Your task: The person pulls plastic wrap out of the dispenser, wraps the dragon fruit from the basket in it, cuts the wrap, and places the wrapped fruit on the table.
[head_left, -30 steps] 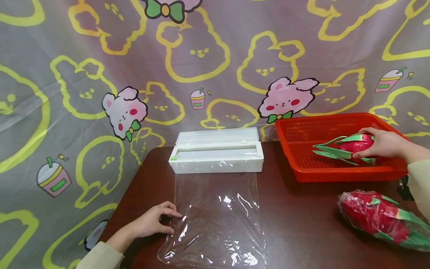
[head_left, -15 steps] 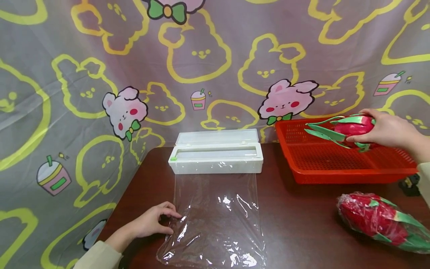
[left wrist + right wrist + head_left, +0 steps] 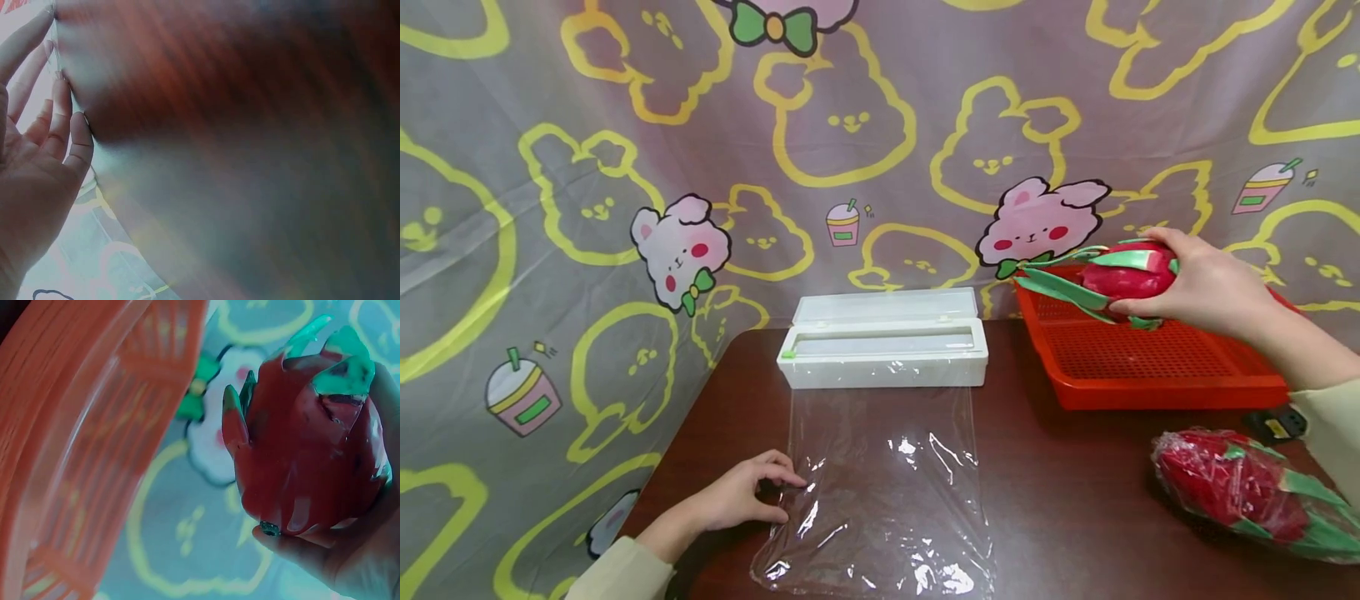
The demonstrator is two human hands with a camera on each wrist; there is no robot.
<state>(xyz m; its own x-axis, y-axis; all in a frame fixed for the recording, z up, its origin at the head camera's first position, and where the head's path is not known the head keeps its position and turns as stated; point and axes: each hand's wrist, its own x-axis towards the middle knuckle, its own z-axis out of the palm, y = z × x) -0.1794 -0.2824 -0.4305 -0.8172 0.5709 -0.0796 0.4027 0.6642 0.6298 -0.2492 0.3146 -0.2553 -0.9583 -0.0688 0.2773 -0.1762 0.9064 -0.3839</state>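
My right hand (image 3: 1202,279) grips a red dragon fruit (image 3: 1123,275) with green leaf tips, held above the red basket's left part. In the right wrist view the dragon fruit (image 3: 300,444) fills the palm, fingers and thumb around its sides. At the lower left, my left hand (image 3: 741,492) rests with relaxed fingers on the left edge of a sheet of cling film (image 3: 887,467). The left wrist view shows the left hand (image 3: 47,150) with fingertips down on the dark table. The film runs out from a white cling film dispenser (image 3: 883,371) with its lid raised.
The red plastic basket (image 3: 1165,396) stands at the back right. A second dragon fruit (image 3: 1232,483), wrapped in film, lies at the right of the brown table (image 3: 1075,517). A small black object (image 3: 1277,423) sits by the basket. A patterned curtain (image 3: 850,92) hangs behind.
My right hand has lifted the dragon fruit out of the red basket and carried it up and to the left. The left hand and film have stayed in place.
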